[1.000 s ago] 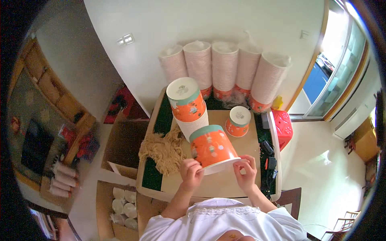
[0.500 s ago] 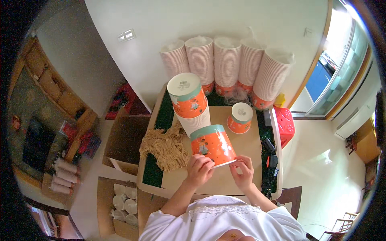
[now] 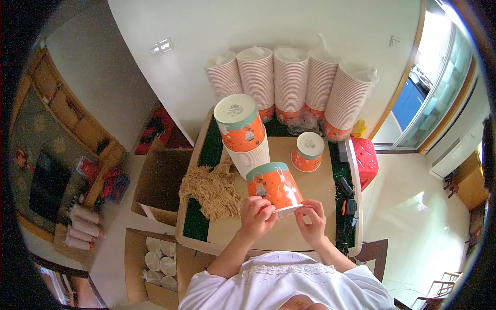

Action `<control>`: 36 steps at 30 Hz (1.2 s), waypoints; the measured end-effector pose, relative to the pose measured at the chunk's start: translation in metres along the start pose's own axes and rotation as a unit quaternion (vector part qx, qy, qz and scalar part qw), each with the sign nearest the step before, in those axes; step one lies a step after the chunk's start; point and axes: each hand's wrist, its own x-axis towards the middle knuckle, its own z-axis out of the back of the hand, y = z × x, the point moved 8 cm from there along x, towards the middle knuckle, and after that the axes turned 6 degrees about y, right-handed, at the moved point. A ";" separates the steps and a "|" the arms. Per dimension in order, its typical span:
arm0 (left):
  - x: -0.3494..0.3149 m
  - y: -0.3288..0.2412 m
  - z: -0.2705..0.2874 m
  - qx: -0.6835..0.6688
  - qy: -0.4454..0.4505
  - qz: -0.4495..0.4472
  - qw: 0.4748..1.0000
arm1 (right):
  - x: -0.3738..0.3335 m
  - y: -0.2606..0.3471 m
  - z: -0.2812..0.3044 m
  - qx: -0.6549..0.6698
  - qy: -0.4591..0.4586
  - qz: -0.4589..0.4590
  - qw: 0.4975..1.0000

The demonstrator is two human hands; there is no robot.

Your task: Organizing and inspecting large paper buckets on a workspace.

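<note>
An orange paper tub (image 3: 275,187) with a teal band and printed figures is held upside down, tilted, over the cardboard sheet (image 3: 315,227). My left hand (image 3: 257,217) is closed on its white rim at the left. At the right end of that rim, my right hand (image 3: 311,219) pinches it between thumb and fingers. Just behind stands a stack of upturned tubs (image 3: 243,132), the top one showing its orange wall and white base. A single upturned tub (image 3: 308,152) sits apart to the right. Left of the held tub lies a heap of tan strings (image 3: 214,191).
Several tall stacks of tubs in clear plastic (image 3: 292,77) line the wall at the back of the table. Black cables and adapters (image 3: 347,201) lie along the right edge, beside a red stool (image 3: 365,160). An open carton (image 3: 138,266) of wrapped stacks is at lower left.
The held tub has tipped slightly and turned a little, so its printed figures have shifted and more of its rim's underside shows. Both hands stay on the rim.
</note>
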 end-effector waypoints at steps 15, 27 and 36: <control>0.000 0.015 -0.015 -0.065 0.061 0.064 0.994 | -0.001 -0.004 0.002 0.006 0.003 -0.010 1.000; 0.000 0.012 -0.012 -0.053 0.047 0.081 0.994 | -0.001 -0.004 0.003 0.001 0.006 -0.017 1.000; 0.003 0.010 -0.018 -0.035 0.036 0.114 0.992 | 0.014 -0.007 0.007 -0.015 -0.011 -0.040 0.999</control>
